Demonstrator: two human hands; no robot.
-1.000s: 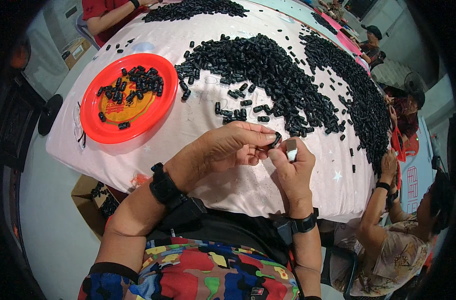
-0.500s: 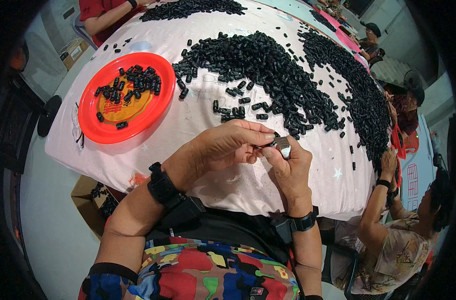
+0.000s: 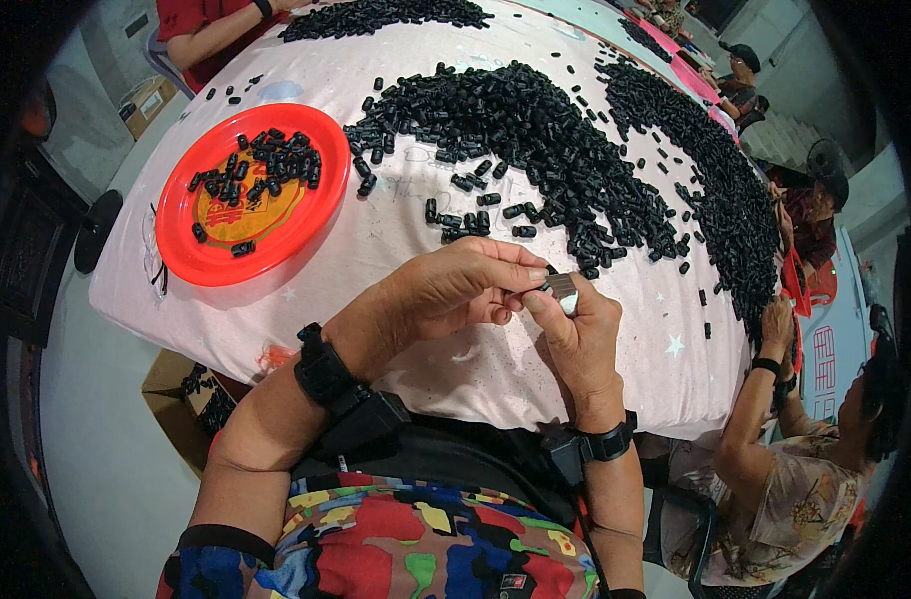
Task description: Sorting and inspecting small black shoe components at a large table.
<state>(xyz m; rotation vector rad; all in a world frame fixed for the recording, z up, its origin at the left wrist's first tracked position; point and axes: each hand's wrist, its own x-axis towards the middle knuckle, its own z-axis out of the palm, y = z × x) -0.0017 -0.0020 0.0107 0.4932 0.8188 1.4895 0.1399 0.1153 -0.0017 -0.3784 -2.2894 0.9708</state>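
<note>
My left hand is closed in a pinch at the near edge of the pile, its thumb and fingers on a small black cylindrical piece that is mostly hidden. Against it my right hand grips a small flat metal blade between thumb and fingers. The fingertips of both hands almost meet. Just beyond them spreads a large heap of short black ribbed plastic cylinders, with several loose ones lying nearer to me. To the left stands a round red plastic basin holding several similar black pieces.
A pale patterned cloth covers the table. Further heaps of black pieces lie at the right and far side. A co-worker sits close on my right; another person's arm reaches in at far left. A cardboard box stands below the table's left edge.
Hardly anything differs. My fingertips and the metal blade have shifted and tilted very slightly; both hands keep their hold in the same place.
</note>
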